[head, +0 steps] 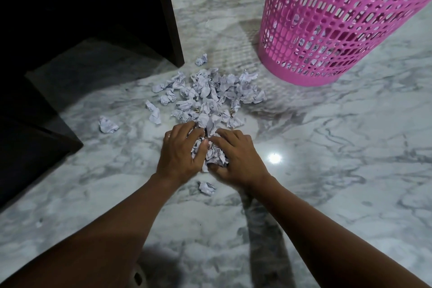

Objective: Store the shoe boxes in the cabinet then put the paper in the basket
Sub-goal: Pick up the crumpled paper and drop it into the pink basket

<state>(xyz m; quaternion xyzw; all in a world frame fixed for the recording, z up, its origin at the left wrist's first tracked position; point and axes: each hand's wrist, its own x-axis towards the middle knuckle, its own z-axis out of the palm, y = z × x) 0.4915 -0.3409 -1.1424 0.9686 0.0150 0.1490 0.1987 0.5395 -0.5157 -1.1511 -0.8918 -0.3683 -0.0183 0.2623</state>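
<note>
A heap of crumpled white paper balls [210, 93] lies on the marble floor in the middle of the head view. At its near edge my left hand [180, 152] and my right hand [236, 156] curl around a clump of paper balls [214, 154] between them, fingers bent over it from both sides. A tall pink lattice basket [332, 21] stands at the upper right, with some paper visible through its holes near the bottom. No shoe boxes are in view.
A dark wooden cabinet [93, 7] fills the upper left, its open door panel [35, 142] jutting out at the left. Stray paper balls lie apart: one [107, 125] at the left, one [207, 187] just below my hands, one [201, 59] by the cabinet corner.
</note>
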